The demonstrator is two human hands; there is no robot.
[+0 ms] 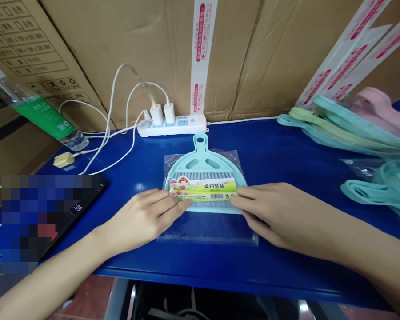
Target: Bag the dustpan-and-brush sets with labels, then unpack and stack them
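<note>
A mint-green dustpan and brush set (203, 162) lies flat in a clear plastic bag (208, 231) on the blue table, its handle pointing away from me. Across its bristles sits a colourful label (203, 189) with a mushroom picture. My left hand (146, 215) rests at the label's left end, fingers together on the bag. At the right end, the fingertips of my right hand (270, 211) press on the label's edge and the dustpan's side. Both hands have their fingers closed against the bagged set.
More bagged dustpans in mint, green and pink (350, 126) are piled at the right, with another mint set (386, 186) nearer. Behind stands a white power strip (173, 126) with cables. At the left are a bottle (43, 115) and a dark screen (70, 213). Cardboard (146, 40) forms the back.
</note>
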